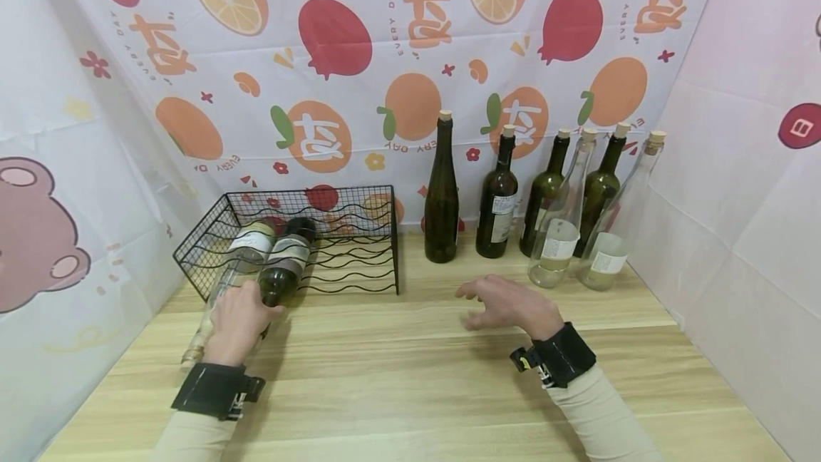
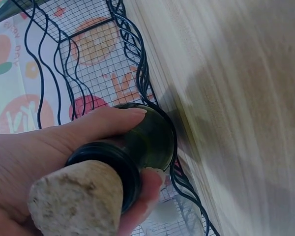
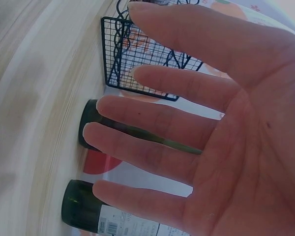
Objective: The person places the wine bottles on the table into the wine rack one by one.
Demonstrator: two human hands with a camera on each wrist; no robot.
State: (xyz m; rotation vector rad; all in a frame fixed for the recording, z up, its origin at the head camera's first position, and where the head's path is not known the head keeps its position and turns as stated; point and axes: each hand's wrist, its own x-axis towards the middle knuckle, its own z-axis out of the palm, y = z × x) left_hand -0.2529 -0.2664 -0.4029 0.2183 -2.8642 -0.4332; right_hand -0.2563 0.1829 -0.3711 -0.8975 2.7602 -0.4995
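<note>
My left hand (image 1: 237, 323) grips the neck of a dark green wine bottle (image 1: 285, 273) that lies in a black wire bottle rack (image 1: 355, 291), its neck towards me. The left wrist view shows thumb and fingers round the neck, just behind the pale cork (image 2: 78, 201). Beside it in the rack lies a clear glass bottle (image 1: 231, 273) with a white label, partly hidden by the hand. My right hand (image 1: 509, 305) is above the tabletop, fingers spread and holding nothing. Closest to it are the upright bottles, among them a tall dark green bottle (image 1: 442, 198).
Towards the back right stand a labelled dark bottle (image 1: 497, 205), two more dark green bottles and two clear bottles, including a clear bottle (image 1: 606, 259) at the far right, all corked. A fruit-patterned cloth (image 1: 359, 98) hangs behind the wooden table (image 1: 398, 376).
</note>
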